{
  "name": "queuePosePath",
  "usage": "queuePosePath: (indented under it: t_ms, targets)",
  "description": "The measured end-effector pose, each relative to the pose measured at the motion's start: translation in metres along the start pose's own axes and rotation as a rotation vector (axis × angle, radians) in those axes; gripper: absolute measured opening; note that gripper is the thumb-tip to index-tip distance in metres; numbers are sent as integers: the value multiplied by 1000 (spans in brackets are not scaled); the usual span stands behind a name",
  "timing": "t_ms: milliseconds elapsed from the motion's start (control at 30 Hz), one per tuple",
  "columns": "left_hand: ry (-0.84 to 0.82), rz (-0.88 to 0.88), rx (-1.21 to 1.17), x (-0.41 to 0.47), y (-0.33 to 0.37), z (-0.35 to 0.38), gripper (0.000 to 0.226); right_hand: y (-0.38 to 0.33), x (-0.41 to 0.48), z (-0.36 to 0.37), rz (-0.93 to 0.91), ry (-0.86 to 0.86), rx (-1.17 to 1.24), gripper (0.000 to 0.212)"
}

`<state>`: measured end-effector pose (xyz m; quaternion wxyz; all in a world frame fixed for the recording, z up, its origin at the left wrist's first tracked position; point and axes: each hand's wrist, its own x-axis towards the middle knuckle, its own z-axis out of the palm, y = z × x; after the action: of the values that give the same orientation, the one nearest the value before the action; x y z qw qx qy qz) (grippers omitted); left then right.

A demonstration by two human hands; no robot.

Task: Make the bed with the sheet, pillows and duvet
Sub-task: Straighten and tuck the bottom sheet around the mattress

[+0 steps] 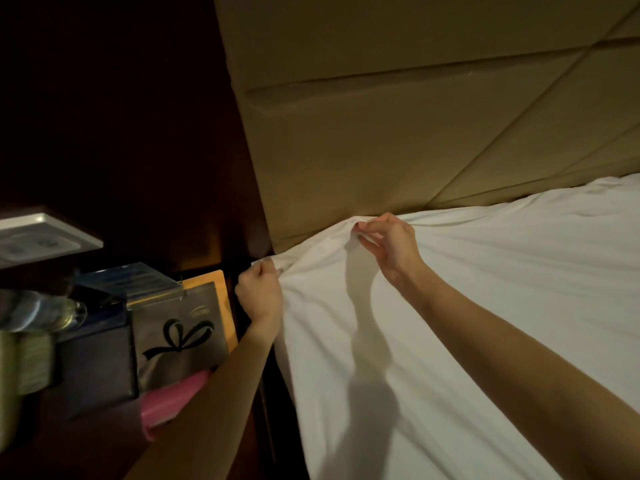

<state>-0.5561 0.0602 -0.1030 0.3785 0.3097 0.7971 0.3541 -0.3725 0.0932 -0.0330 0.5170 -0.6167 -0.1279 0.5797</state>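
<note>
A white sheet (485, 306) covers the mattress and runs up to the padded beige headboard (381, 133). My left hand (259, 292) grips the sheet's corner at the bed's left edge, by the headboard's lower corner. My right hand (388, 244) pinches a raised fold of the sheet at the top edge, just in front of the headboard. The cloth is drawn taut and wrinkled between the two hands. No pillows or duvet are in view.
A dark bedside table (86, 438) stands left of the bed, crowded with a grey box with a black bow (180, 334), an orange card (214, 282), a pink item (173, 400) and a clear bottle (41, 310). A wall socket plate (41, 240) juts out above it.
</note>
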Motion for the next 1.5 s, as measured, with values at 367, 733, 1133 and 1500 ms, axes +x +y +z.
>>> queuePosePath:
  t_ms: [367,733,1133,1500]
  targets:
    - [-521,16,508,32,-31,37,54,23,23,-7,13,-31,-71,34]
    - [-135,170,303,70,-38,5,18,33,29,-3,-26,-13,-145,27]
    - [63,-26,-207,36,-41,21,10,65,41,-20,-348,-532,-1641,55]
    - [-494,662,714,40,-65,17,44,90,68,-3,-137,-549,-2006,53]
